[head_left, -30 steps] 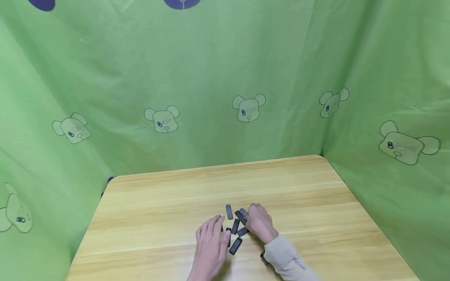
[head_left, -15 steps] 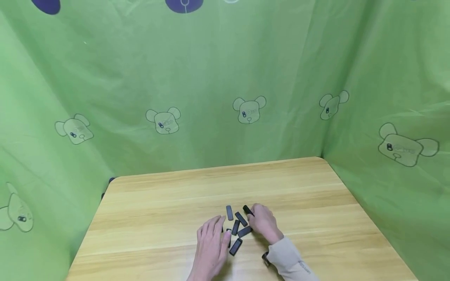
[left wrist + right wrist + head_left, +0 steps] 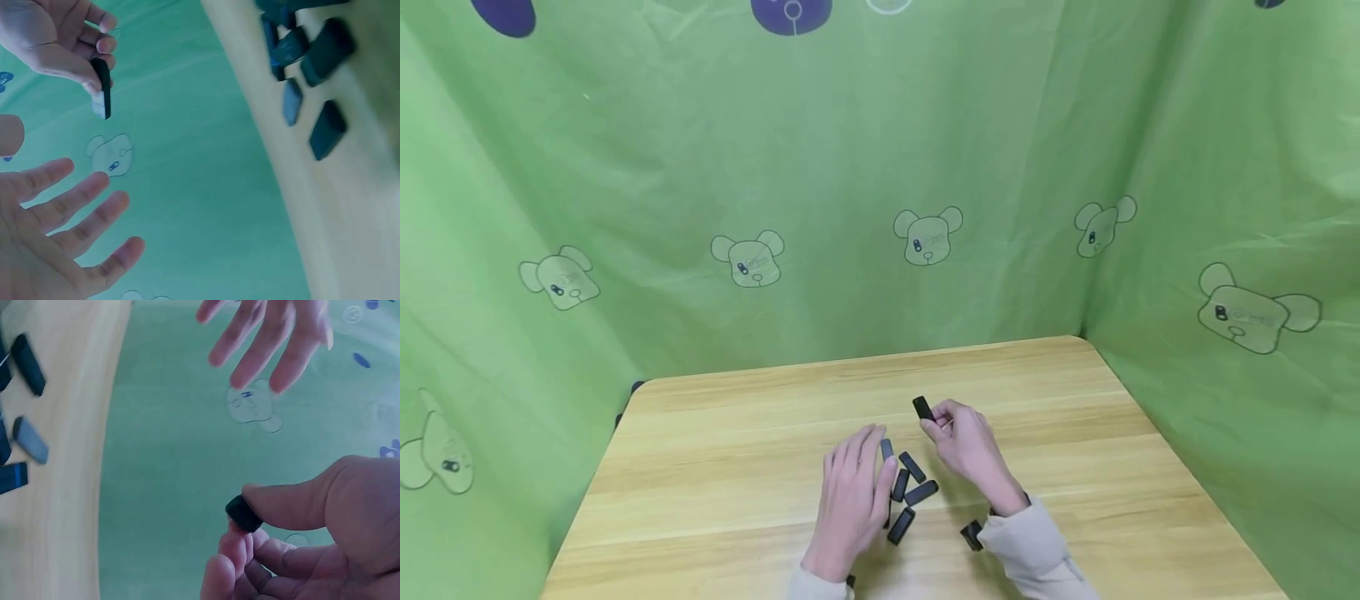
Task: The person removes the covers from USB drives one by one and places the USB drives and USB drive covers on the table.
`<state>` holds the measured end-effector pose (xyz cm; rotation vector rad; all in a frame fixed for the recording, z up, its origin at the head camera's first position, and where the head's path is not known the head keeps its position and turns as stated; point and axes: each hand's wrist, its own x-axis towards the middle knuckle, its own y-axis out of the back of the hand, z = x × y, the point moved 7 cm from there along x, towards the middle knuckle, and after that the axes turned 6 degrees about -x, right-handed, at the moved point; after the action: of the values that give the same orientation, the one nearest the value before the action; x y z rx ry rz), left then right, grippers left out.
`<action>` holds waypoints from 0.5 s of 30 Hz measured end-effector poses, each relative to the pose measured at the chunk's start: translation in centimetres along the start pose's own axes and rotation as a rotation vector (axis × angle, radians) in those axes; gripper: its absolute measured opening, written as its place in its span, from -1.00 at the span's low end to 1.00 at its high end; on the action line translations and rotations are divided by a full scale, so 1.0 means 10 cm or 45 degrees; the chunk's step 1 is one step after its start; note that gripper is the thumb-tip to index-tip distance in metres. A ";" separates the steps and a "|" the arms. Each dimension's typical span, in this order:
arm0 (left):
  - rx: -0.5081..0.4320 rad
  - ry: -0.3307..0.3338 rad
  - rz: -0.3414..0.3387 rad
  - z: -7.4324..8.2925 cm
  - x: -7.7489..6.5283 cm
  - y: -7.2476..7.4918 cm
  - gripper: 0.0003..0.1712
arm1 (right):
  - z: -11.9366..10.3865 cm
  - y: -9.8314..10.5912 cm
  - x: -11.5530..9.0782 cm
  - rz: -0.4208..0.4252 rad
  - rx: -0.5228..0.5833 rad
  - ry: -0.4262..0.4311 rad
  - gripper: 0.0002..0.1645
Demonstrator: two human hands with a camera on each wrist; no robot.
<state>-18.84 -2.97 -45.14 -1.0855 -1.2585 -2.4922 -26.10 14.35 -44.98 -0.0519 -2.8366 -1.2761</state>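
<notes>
Between the thumb and fingers of my right hand (image 3: 970, 442) is a small black oblong block (image 3: 923, 408), raised above the table at the far side of the group. The right wrist view shows the thumb pressing this block (image 3: 244, 514) against the fingertips. My left hand (image 3: 848, 500) is beside the other blocks, holding nothing; its fingers are straight and spread in the left wrist view. Several similar blocks lie loosely scattered, among them a slanted block (image 3: 921, 492), a near block (image 3: 901, 526) and a greyish block (image 3: 887, 450). The left hand partly hides others.
The wooden table (image 3: 737, 442) has rounded far corners. Green curtain (image 3: 835, 167) with bear-head prints hangs behind it and along both sides. A black wrist device (image 3: 972, 535) sits beside the right sleeve (image 3: 1026, 542).
My right hand has lifted a block off the group and moved it away from me. My left hand has shifted slightly forward and risen off the blocks near it.
</notes>
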 end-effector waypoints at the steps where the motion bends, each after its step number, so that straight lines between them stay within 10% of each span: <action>1: 0.000 -0.004 0.006 0.00 0.03 0.01 -0.53 | -0.03 0.01 -0.02 -0.005 0.017 0.006 -0.82; 15: -0.005 0.020 0.080 0.07 0.31 0.14 -0.55 | -0.34 0.12 -0.26 -0.074 0.259 0.163 -0.87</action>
<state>-20.11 -2.75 -41.88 -1.0874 -1.1970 -2.4529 -23.39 12.51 -41.96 0.1133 -2.8573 -0.9552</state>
